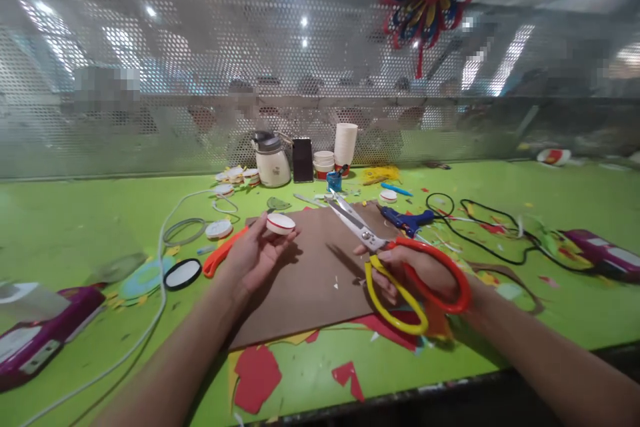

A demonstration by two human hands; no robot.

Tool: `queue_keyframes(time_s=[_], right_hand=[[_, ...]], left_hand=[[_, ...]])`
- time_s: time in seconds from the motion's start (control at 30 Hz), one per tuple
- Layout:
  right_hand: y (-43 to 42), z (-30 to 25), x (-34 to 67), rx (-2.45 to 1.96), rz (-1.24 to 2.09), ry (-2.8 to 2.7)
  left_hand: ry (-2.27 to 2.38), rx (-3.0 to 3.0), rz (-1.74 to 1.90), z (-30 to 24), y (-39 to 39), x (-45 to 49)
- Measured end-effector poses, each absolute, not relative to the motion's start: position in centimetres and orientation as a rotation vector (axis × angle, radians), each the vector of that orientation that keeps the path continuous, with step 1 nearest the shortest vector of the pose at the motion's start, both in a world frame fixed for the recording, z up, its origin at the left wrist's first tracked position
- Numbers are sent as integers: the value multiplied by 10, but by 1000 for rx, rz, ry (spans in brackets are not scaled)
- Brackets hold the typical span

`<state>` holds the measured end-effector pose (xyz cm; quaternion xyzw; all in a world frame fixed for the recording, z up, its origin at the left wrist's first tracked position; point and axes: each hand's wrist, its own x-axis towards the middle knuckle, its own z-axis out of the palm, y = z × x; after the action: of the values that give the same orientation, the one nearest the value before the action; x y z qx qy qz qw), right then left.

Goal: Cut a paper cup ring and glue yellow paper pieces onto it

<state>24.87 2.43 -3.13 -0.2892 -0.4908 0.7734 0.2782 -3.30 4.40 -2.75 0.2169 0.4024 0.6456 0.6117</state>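
Note:
My left hand (260,253) holds a shallow white paper cup base (281,223) with a red line around its rim, raised over a brown board (305,287). In my right hand (410,270) is a pair of scissors (367,237) with one red and one yellow handle loop. Its blades point up and away, a little apart at the tips. A gap separates the blades from the cup base. An orange-handled tool (223,253) lies just left of my left wrist. The blue glue gun (407,219) rests beyond my right hand.
Along the back stand a white jug (273,163), a phone (303,160) and stacked paper cups (346,143). Cables (161,280) cross the left side, and a black cord (500,247) loops at right. Red paper scraps (257,377) lie in front. Purple power strips (607,253) sit at both sides.

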Motion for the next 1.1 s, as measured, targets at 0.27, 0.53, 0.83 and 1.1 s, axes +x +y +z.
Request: queue_keyframes(time_s=[0.27,0.53,0.83,1.1], right_hand=[[15,-34,248,-804,2045,-1445],[15,-28,249,-910,1929,-1466],[21,-24,258,-902,1572,-1730],[31,-20,257,-1022,870,-2319]], left_hand=[[939,568,1544,-26,45,-32],[1017,812,1551,-25,36,-32],[1137,989,1458,-17,20,-16],[974,931,1357,-13,20,-23]])
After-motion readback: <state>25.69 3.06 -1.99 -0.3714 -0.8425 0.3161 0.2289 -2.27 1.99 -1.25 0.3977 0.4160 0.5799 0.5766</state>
